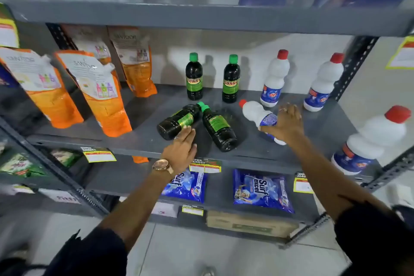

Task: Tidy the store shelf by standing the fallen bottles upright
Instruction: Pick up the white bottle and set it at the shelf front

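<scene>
Reaching over the front edge of the grey middle shelf [139, 141], the left hand [181, 150] lay flat and open, fingers straight, its fingertips just touching the base end of the left fallen dark bottle [178, 121]. That bottle lay on its side near the middle of the shelf, green cap pointing toward the back, and its cap met the cap of the second fallen dark bottle [218, 129], whose base pointed toward the front edge. The two made a narrow V, open to the front.

The right hand [285, 122] was spread open over the lower part of the fallen white bottle [259, 116], palm down on it, fingers not curled round; whether it pressed or only rested, I could not tell. This bottle lay tilted, red cap toward the back and left.

Behind them, two dark bottles [194, 77] with green caps stood upright near the back edge, and two white bottles [275, 80] with red caps stood upright to their right. Another white bottle [371, 143] stood at the front right corner. Orange pouches [98, 94] leaned along the left side of the shelf. A watch [162, 166] sat on the left wrist.
</scene>
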Demonstrator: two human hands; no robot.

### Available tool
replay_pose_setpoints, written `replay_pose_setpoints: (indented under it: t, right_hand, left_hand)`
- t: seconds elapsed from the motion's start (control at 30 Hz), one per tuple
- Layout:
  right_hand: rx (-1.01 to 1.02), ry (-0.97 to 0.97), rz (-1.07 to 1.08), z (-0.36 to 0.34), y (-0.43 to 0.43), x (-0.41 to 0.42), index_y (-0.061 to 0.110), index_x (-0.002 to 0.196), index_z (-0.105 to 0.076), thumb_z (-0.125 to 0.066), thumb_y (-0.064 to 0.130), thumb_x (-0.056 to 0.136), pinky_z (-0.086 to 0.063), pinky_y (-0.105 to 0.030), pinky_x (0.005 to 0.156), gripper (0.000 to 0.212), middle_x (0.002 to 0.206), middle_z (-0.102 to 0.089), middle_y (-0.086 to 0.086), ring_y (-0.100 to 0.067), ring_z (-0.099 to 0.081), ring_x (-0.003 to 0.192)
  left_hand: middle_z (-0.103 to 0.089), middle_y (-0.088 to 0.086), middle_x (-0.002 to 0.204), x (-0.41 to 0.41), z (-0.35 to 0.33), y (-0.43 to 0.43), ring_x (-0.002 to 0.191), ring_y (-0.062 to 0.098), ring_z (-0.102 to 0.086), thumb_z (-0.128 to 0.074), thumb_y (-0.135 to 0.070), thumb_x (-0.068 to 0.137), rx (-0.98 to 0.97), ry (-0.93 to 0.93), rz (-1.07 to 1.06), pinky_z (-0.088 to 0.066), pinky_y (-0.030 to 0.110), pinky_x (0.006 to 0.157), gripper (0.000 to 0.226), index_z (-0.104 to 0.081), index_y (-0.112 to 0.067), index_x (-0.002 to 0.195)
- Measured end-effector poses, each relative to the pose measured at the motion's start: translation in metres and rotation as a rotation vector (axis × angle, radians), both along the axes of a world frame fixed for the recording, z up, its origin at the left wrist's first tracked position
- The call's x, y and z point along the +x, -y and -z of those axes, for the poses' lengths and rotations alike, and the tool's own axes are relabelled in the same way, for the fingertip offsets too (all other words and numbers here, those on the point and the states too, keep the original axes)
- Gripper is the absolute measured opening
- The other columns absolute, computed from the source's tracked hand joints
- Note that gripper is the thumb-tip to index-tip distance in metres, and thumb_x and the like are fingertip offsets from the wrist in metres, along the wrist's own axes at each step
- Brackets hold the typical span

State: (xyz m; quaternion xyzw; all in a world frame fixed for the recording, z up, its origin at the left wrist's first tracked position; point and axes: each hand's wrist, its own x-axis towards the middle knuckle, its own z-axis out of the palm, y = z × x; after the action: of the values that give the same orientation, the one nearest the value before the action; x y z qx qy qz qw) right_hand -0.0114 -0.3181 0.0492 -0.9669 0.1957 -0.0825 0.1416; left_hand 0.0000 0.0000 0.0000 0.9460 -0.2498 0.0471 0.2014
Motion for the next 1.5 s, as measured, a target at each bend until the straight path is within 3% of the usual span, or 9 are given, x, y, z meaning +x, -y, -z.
replay_pose_setpoints:
  t: [0.2, 0.37, 0.53, 0.73, 0.93, 1.1, 1.2, 1.37, 1.5]
  right_hand:
    - [0.116, -0.286, 0.013, 0.003, 0.003, 0.034, 0.003, 0.130, -0.041, -0.082, 0.055, 0.059, -0.044, -0.046, 0.097, 0.098, 0.132, -0.051, -0.015, -0.034, -0.050, 0.121]
    - [0.078, -0.175, 0.073, 0.021, 0.004, 0.035, 0.011, 0.121, -0.050, -0.076, 0.052, 0.064, -0.043, -0.037, 0.087, 0.075, 0.122, -0.060, -0.009, -0.032, -0.057, 0.112]
    - [0.387, 0.251, 0.248, 0.031, 0.006, 0.034, 0.012, 0.118, -0.052, -0.079, 0.048, 0.065, -0.044, -0.035, 0.082, 0.069, 0.112, -0.065, -0.007, -0.032, -0.060, 0.101]
    - [0.801, 0.819, 0.205, 0.046, 0.002, 0.041, 0.011, 0.129, -0.045, -0.088, 0.028, 0.063, -0.047, -0.006, 0.077, 0.081, 0.117, -0.061, 0.002, -0.015, -0.061, 0.103]
    - [0.781, 0.801, 0.140, 0.057, 0.002, 0.035, 0.006, 0.136, -0.034, -0.087, 0.016, 0.064, -0.044, -0.003, 0.082, 0.089, 0.128, -0.051, 0.000, -0.013, -0.053, 0.112]
    - [0.761, 0.678, 0.084, 0.075, 0.013, 0.021, 0.010, 0.140, -0.035, -0.079, 0.004, 0.072, -0.049, -0.020, 0.092, 0.081, 0.134, -0.052, -0.007, -0.017, -0.053, 0.116]
    - [0.726, 0.690, 0.099, 0.071, 0.013, 0.021, 0.017, 0.135, -0.042, -0.085, 0.017, 0.067, -0.045, -0.006, 0.085, 0.081, 0.128, -0.055, 0.005, -0.013, -0.055, 0.114]
    - [0.645, 0.655, 0.167, 0.068, 0.009, 0.032, 0.016, 0.128, -0.045, -0.090, 0.038, 0.054, -0.045, -0.029, 0.095, 0.089, 0.126, -0.049, -0.006, -0.020, -0.049, 0.115]
    - [0.732, 0.640, 0.136, 0.079, 0.010, 0.025, 0.014, 0.136, -0.043, -0.082, 0.014, 0.069, -0.043, -0.006, 0.083, 0.077, 0.130, -0.055, -0.004, -0.014, -0.055, 0.112]
  left_hand:
    - [-0.017, 0.011, 0.155, 0.026, 0.024, 0.019, 0.142, 0.026, -0.014, -0.040, -0.038, 0.096, 0.129, -0.070, 0.033, -0.019, 0.040, 0.113, 0.061, -0.019, -0.008, 0.145]
    - [-0.014, 0.015, 0.155, 0.038, 0.042, 0.024, 0.143, 0.023, -0.007, -0.004, -0.054, 0.087, 0.209, 0.007, 0.047, -0.005, 0.037, 0.117, 0.076, -0.011, -0.006, 0.146]
    - [-0.010, 0.015, 0.155, 0.043, 0.047, 0.025, 0.143, 0.020, -0.001, -0.002, -0.051, 0.089, 0.224, 0.050, 0.083, 0.000, 0.038, 0.118, 0.073, -0.004, -0.004, 0.145]
    - [-0.009, 0.014, 0.155, 0.044, 0.046, 0.026, 0.142, 0.018, 0.002, 0.002, -0.056, 0.089, 0.213, 0.055, 0.082, 0.003, 0.036, 0.116, 0.076, -0.004, -0.004, 0.144]
    - [-0.013, 0.012, 0.154, 0.044, 0.049, 0.025, 0.143, 0.018, -0.001, -0.002, -0.056, 0.091, 0.192, 0.079, 0.077, -0.002, 0.036, 0.118, 0.074, -0.010, -0.005, 0.145]
    - [-0.011, 0.011, 0.155, 0.044, 0.049, 0.025, 0.143, 0.018, -0.001, -0.007, -0.054, 0.091, 0.192, 0.067, 0.082, 0.000, 0.036, 0.117, 0.072, -0.009, -0.006, 0.145]
    - [-0.009, 0.011, 0.155, 0.047, 0.050, 0.024, 0.143, 0.019, 0.001, -0.002, -0.057, 0.090, 0.204, 0.055, 0.081, -0.001, 0.037, 0.117, 0.075, -0.007, -0.007, 0.146]
    - [-0.010, 0.011, 0.156, 0.049, 0.053, 0.024, 0.143, 0.018, 0.002, 0.004, -0.060, 0.087, 0.223, 0.064, 0.083, 0.002, 0.036, 0.117, 0.081, -0.007, -0.006, 0.146]
    - [-0.010, 0.011, 0.156, 0.049, 0.053, 0.024, 0.143, 0.018, 0.002, 0.004, -0.059, 0.087, 0.222, 0.066, 0.083, 0.003, 0.035, 0.116, 0.079, -0.007, -0.006, 0.146]
